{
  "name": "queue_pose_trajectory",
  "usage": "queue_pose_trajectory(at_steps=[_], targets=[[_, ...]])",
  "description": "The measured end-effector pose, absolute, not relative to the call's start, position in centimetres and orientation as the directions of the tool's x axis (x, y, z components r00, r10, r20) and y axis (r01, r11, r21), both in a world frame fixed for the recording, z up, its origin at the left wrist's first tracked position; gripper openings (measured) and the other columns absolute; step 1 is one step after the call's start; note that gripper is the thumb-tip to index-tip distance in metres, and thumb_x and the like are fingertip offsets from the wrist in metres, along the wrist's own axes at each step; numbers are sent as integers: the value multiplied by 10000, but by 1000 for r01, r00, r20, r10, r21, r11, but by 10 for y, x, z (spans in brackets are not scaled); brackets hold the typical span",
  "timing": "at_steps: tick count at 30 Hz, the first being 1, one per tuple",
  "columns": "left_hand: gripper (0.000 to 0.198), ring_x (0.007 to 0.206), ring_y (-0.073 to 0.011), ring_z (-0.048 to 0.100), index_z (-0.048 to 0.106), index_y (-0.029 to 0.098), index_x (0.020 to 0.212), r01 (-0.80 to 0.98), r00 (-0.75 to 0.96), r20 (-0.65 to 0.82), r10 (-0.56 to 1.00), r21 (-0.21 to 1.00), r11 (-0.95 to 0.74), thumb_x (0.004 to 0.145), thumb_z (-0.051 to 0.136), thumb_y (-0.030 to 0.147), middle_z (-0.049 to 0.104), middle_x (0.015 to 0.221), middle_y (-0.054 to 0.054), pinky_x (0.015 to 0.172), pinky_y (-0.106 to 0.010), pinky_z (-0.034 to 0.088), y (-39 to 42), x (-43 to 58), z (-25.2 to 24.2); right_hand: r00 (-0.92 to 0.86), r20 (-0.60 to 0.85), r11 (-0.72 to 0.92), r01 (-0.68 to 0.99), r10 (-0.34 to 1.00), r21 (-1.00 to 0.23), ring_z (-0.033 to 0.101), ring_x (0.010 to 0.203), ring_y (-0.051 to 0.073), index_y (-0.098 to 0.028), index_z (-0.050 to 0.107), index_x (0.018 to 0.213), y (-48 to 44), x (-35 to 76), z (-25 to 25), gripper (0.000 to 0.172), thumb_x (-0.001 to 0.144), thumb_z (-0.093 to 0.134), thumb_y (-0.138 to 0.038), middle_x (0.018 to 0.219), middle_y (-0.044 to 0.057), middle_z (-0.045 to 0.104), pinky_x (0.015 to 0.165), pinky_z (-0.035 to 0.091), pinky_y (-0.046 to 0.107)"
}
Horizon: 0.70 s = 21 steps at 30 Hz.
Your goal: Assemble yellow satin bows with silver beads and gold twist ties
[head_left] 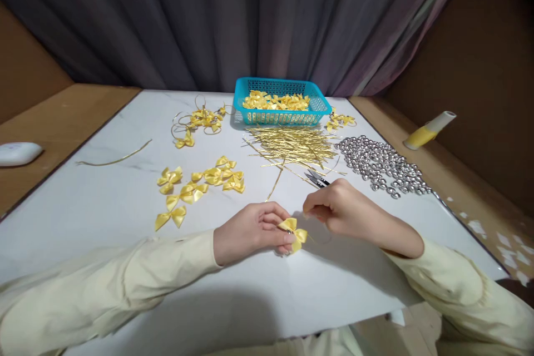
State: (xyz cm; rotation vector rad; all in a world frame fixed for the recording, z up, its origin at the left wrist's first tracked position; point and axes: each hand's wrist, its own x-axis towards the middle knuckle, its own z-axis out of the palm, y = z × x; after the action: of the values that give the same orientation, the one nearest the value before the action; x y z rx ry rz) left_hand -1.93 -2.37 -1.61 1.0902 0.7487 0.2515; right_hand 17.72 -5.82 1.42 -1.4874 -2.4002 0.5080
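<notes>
A yellow ribbon bow [298, 235] is pinched between the thumb and fingers of my left hand [262, 229], with a small silver piece at its middle. Just to the right, my right hand [340, 208] is closed in a pinch above the table; what its fingertips hold is too small to name. A faint thin loop shows between the bow and my right hand. Small scissors [317, 179] lie behind my right hand. Loose yellow bows [187, 192] are spread on the table to the left.
Behind stands a blue basket [283, 118] of bows, with a pile of gold ties [292, 146] before it. Silver rings [381, 166] are heaped at the right. Finished-looking looped bows [204, 120] lie back left. A single tie [114, 161], white device [19, 154] and glue-like bottle [429, 130] lie outward.
</notes>
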Motion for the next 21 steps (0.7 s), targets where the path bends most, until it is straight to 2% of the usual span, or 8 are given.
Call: queue_pose_trajectory(at_steps=[16, 21], targets=[[291, 574, -108, 610, 541, 105, 824, 171, 738, -426, 524, 868, 465, 617, 740, 147, 662, 659, -18, 642, -261, 482, -24, -20, -13, -437, 74, 422, 792, 897, -441, 459, 440, 76, -146, 677, 668, -59, 176, 13, 309, 547, 434, 2, 531, 10, 624, 469, 271, 191], [264, 572, -136, 626, 569, 97, 788, 166, 727, -425, 539, 871, 463, 673, 715, 285, 672, 643, -54, 617, -272, 494, -24, -18, -10, -441, 85, 430, 785, 893, -445, 449, 438, 75, -143, 670, 669, -59, 177, 13, 313, 541, 424, 0, 513, 4, 603, 465, 267, 189]])
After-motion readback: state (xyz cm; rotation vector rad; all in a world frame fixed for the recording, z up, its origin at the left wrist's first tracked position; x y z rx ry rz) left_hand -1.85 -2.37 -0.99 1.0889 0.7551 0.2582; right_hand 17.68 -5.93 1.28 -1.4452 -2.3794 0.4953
